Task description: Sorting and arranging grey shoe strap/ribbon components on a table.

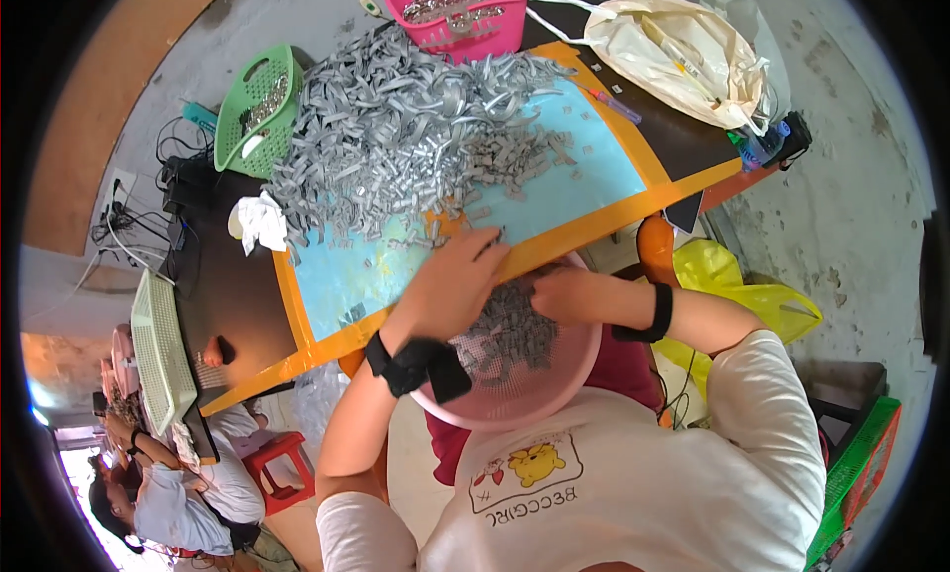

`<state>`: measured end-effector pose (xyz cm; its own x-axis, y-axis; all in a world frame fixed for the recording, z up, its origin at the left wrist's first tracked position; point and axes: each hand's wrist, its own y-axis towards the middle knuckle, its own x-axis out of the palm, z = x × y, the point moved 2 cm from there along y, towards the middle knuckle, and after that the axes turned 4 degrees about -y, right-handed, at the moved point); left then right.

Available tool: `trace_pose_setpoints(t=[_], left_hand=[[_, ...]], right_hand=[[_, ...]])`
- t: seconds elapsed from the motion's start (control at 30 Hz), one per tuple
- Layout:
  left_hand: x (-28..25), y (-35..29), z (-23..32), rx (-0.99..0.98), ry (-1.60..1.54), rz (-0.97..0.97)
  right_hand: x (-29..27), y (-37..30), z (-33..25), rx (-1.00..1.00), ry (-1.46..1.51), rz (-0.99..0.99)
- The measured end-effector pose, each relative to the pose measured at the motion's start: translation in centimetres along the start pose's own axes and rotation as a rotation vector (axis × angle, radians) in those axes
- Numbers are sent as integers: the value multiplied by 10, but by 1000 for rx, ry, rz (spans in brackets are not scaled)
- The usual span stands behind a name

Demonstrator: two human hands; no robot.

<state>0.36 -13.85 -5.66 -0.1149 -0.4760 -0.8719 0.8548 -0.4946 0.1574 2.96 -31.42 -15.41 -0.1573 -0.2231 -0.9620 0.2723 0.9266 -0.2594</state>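
Note:
A heap of small grey strip-like pieces [396, 127] covers much of a light blue sheet [604, 156] edged with orange tape on the table. On my lap sits a pink basket [515, 404] with many short grey pieces [510, 339] inside. My left hand [450, 283] is at the table's near edge, below the heap, its fingers bent together; what they hold, if anything, is too small to make out. Over the basket's far right part, my right hand [566, 294] has its fingers curled closed, and their tips are largely hidden.
A green basket [259, 112] and a bright pink basket [460, 18] hold shiny metal pieces beyond the heap. A white plastic bag [683, 57] lies far right, a yellow bag [732, 285] hangs right. Another person [183, 508] sits at left by a cream basket [161, 349].

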Motion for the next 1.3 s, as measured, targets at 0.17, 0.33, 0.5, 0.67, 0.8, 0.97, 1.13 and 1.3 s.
trace_pose_setpoints(t=[0.17, 0.33, 0.5, 0.67, 0.8, 0.97, 1.13, 1.3], left_hand=[[-11, -9, 17, -47, -106, -128], [-25, 6, 7, -76, -101, -94], [-31, 58, -13, -56, 6, 17], [-14, 76, -44, -16, 129, 46], [-12, 68, -33, -73, 129, -66], [-18, 36, -16, -111, -15, -174], [-5, 6, -7, -6, -10, -129], [-8, -9, 10, -27, 104, -179]], right_hand=[[-8, 8, 6, 34, 36, 10], [14, 4, 3, -16, -46, 229], [12, 9, 5, -22, 7, 309], [-11, 9, -3, -88, 74, 52], [-9, -2, 5, -126, 128, 303], [-51, -26, 9, -265, 556, 556], [-86, -47, 52, 82, 699, 769], [-81, -55, 97, 375, 462, 920]])
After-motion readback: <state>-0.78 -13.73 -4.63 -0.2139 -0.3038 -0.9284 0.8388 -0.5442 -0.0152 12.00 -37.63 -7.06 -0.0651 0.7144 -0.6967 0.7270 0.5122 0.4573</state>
